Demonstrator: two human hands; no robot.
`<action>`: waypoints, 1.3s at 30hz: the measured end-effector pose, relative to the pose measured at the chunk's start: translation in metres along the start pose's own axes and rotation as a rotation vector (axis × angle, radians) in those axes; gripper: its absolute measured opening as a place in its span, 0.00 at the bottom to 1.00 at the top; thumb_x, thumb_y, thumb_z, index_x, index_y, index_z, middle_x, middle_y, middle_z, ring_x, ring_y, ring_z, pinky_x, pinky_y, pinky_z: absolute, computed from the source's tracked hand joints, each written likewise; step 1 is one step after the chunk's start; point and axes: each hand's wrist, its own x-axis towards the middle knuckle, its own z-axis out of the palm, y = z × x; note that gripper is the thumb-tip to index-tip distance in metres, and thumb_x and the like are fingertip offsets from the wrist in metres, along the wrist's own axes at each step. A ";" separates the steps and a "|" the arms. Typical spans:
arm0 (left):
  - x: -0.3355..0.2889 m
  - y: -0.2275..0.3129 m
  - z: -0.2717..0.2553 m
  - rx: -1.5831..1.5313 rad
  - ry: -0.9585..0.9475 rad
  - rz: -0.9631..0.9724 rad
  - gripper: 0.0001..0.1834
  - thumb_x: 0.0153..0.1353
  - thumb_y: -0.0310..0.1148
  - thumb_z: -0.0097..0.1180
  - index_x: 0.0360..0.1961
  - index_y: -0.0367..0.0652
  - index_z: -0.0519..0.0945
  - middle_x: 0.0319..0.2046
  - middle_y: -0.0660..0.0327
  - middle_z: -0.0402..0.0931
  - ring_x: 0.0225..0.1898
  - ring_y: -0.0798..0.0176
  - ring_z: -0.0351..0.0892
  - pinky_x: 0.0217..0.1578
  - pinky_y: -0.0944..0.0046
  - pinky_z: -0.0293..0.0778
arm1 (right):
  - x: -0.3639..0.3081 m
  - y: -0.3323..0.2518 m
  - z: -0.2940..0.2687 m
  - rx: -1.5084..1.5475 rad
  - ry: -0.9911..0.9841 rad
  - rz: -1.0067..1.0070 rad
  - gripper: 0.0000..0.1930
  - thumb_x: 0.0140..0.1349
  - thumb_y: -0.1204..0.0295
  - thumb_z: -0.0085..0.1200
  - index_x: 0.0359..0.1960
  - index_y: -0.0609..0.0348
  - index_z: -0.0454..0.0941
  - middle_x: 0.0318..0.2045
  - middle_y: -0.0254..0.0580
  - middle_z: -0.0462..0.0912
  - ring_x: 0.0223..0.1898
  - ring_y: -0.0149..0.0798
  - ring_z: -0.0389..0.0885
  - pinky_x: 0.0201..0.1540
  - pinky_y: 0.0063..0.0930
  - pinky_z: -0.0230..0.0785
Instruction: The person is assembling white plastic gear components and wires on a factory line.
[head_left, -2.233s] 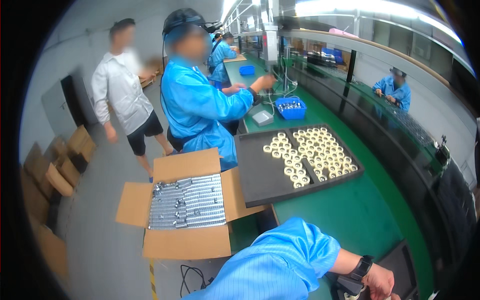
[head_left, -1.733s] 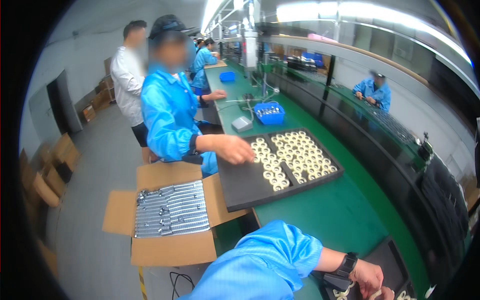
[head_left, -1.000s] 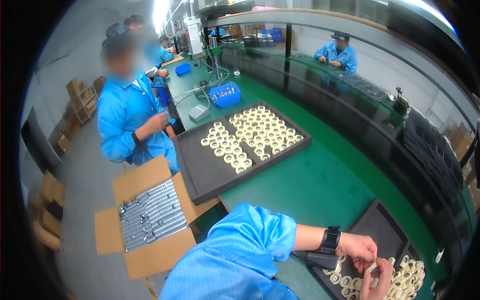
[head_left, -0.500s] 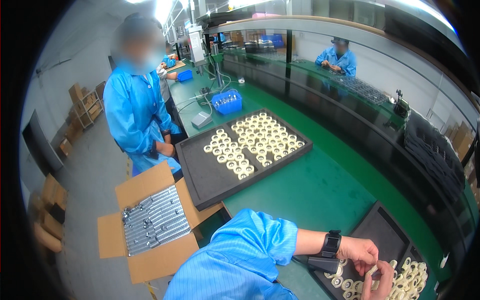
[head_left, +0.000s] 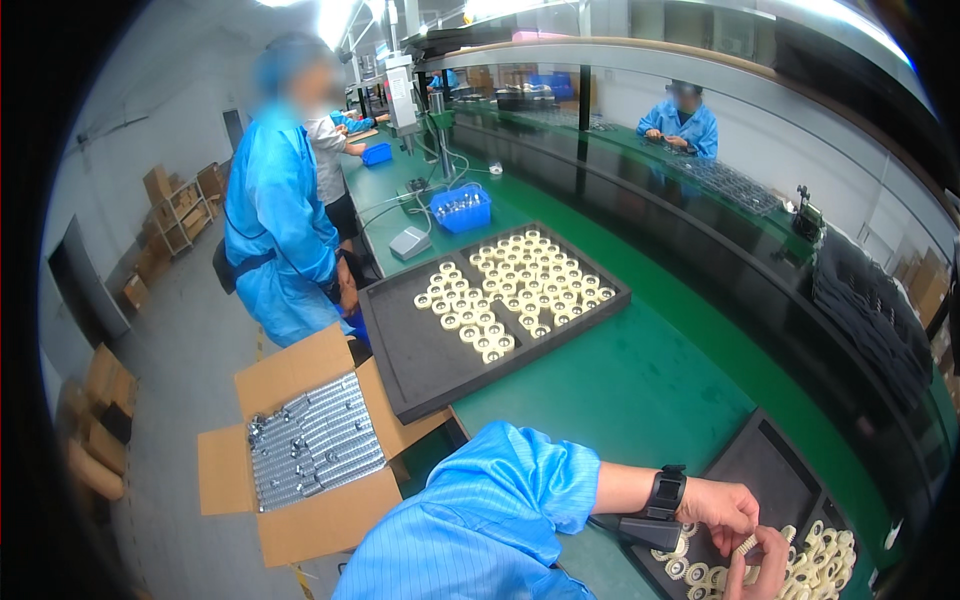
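Note:
A cream plastic gear (head_left: 746, 545), seen edge-on, is pinched in the fingers of my right hand (head_left: 768, 566), low at the right. Close above it is my left hand (head_left: 722, 506), its thumb and fingertips pressed together; whatever they hold is hidden. Both hands are over a black tray (head_left: 765, 470). Loose cream gears (head_left: 822, 556) are heaped in this tray to the right of my hands, and a few more gears (head_left: 677, 568) lie on their left. A black watch-like band is on my left wrist.
A larger black tray (head_left: 400, 350) of cream ringed parts (head_left: 540, 275) stands on the green bench (head_left: 600, 370). Left of it is an open carton (head_left: 330, 545) of metal cylinders (head_left: 318, 440). Behind are a blue bin (head_left: 462, 208) and a press (head_left: 403, 95). A co-worker (head_left: 280, 220) stands at left.
The co-worker at left has turned toward the bench and stands more side-on. My view has shifted slightly. My hands hold nearly the same pose around the gear.

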 end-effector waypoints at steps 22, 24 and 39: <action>-0.001 0.001 0.000 0.004 -0.013 0.017 0.12 0.65 0.36 0.51 0.38 0.37 0.75 0.29 0.63 0.79 0.28 0.71 0.81 0.30 0.74 0.76 | 0.001 -0.003 -0.001 -0.008 0.014 0.001 0.13 0.60 0.79 0.56 0.47 0.65 0.74 0.40 0.48 0.79 0.32 0.41 0.77 0.37 0.30 0.71; -0.002 0.002 0.001 0.009 -0.015 0.017 0.12 0.65 0.36 0.51 0.38 0.37 0.75 0.29 0.63 0.79 0.28 0.71 0.81 0.30 0.74 0.75 | 0.001 -0.002 0.000 -0.006 0.014 0.007 0.13 0.60 0.79 0.56 0.47 0.65 0.74 0.40 0.48 0.79 0.32 0.40 0.77 0.37 0.29 0.71; -0.002 0.001 0.000 -0.004 -0.015 0.009 0.11 0.66 0.36 0.51 0.38 0.38 0.75 0.28 0.63 0.79 0.28 0.71 0.81 0.30 0.74 0.75 | 0.001 -0.002 0.000 -0.005 0.016 -0.012 0.13 0.61 0.79 0.56 0.47 0.66 0.74 0.41 0.49 0.79 0.34 0.42 0.77 0.37 0.30 0.71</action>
